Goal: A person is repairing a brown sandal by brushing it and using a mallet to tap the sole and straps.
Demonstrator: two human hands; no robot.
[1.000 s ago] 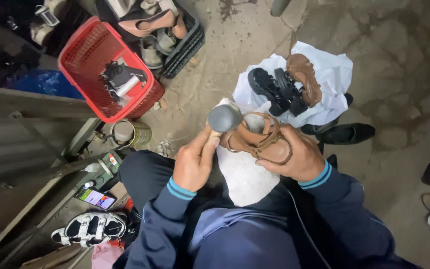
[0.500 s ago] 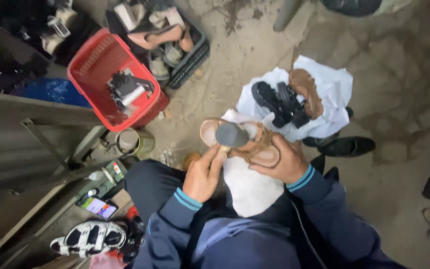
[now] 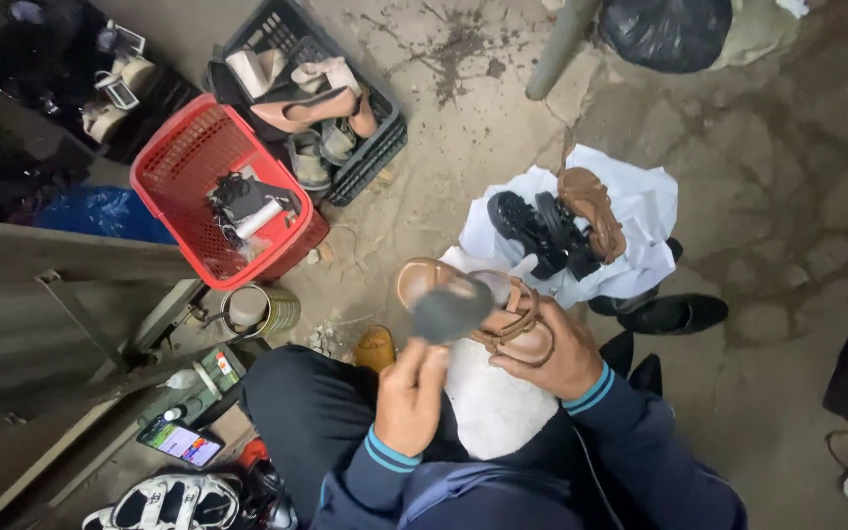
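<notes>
Since a moment ago the left hand (image 3: 409, 393), closed on a grey tool (image 3: 449, 309), has shifted onto the tan sandal (image 3: 488, 309) gripped by the right hand (image 3: 552, 348).

cracked, dirty concrete floor (image 3: 787, 196) in daylight, a grey metal bench frame (image 3: 61, 324) at one side.

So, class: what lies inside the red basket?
Inside the red basket lie a dark tangled bundle and a white roll. Whatever sits beneath them is hidden.
</notes>
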